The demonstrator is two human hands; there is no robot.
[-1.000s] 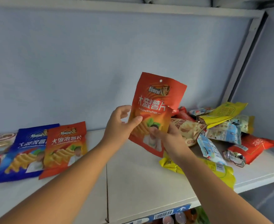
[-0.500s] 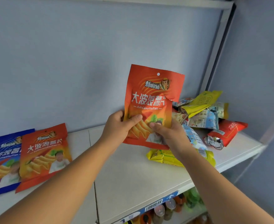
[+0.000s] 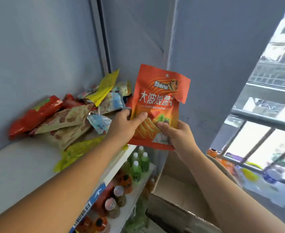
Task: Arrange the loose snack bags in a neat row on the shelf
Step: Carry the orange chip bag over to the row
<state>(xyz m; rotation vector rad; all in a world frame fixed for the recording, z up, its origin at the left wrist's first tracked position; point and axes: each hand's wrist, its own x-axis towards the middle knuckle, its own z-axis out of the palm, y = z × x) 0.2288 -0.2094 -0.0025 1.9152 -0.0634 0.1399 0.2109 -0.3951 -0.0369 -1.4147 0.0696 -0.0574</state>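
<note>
A white shelf carries a heap of loose snack bags at its right end. Just right of the heap, an orange potato-chip bag is held upright in the air, the left hand pinching its left edge and the right hand gripping its lower right.

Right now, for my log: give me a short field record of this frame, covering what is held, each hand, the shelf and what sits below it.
held: orange chip bag, upright, printed side to the camera, off the shelf
left: left hand grips the bag's lower left edge, thumb on the front
right: right hand pinches the lower right part
pile: loose snack bags heaped at the end of the shelf, not in a row
below: bottles on a lower level; cardboard box beside them
task state: bag not yet placed
</note>
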